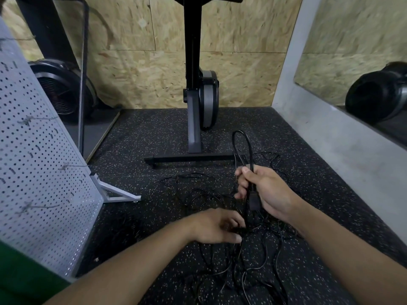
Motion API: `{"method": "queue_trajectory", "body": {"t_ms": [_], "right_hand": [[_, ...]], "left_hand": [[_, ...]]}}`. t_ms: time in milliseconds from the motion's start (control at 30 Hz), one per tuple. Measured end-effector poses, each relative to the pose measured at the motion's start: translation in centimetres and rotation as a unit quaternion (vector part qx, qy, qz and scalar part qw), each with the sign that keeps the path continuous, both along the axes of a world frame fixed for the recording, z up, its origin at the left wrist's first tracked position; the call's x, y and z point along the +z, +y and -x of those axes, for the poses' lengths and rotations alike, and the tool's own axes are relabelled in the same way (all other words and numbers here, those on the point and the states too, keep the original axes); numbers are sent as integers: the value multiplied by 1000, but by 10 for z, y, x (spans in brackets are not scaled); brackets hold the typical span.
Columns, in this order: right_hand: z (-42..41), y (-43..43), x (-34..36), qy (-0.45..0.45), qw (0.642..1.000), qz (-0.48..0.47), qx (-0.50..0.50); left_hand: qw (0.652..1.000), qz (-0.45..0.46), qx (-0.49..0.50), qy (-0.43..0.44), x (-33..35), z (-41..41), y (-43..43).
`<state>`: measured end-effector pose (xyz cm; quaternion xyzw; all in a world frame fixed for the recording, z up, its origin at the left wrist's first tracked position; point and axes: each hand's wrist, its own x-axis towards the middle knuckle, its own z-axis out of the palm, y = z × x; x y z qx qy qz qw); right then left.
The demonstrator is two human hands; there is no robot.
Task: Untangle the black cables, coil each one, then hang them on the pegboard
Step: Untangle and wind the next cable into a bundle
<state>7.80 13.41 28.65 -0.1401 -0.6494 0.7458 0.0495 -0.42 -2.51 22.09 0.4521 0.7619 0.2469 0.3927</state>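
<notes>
A tangle of thin black cables lies spread on the speckled black floor in front of me. My right hand grips a thicker black cable folded into an upright loop, its plug end hanging below my palm. My left hand reaches low into the tangle, fingers curled at a strand; the blur hides whether it holds it. The white pegboard leans on its stand at the left, with small hooks and bits of twine on it.
A black exercise machine stands on a floor bar straight ahead against the chipboard wall. A black fan and a metal frame sit at the back left. A grey ledge runs along the right.
</notes>
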Motion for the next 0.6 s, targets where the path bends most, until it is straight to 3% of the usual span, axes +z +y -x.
{"method": "queue_trajectory", "body": {"t_ms": [133, 200, 300, 400, 467, 600], "right_hand": [[2, 16, -10, -45, 994, -37, -91], [2, 34, -21, -95, 979, -128, -131], [-2, 55, -33, -175, 923, -326, -103], [-3, 49, -33, -226, 874, -428, -45], [2, 37, -29, -238, 871, -429, -9], [2, 23, -19, -224, 917, -327, 43]], "left_hand": [[999, 24, -10, 31, -4, 2, 2], [999, 32, -3, 33, 0, 5, -1], [990, -54, 17, 127, 18, 7, -5], [954, -132, 14, 270, 42, 8, -6], [924, -191, 28, 331, 53, 14, -8], [896, -255, 83, 355, 55, 29, -15]]}}
